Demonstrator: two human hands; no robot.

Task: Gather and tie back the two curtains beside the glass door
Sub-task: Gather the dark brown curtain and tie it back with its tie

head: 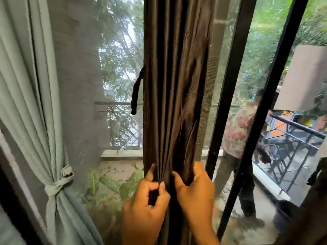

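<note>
Here, both hands' grip on the brown curtain.

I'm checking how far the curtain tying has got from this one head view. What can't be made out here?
- Dark curtain: its top and bottom are cut off by the frame edges.
- Black strap: its attachment point is hidden behind the curtain's edge.
- Left hand and right hand: fingertips are buried in the folds.
- Green curtain: already knotted, but its rail lies above the frame.
</note>
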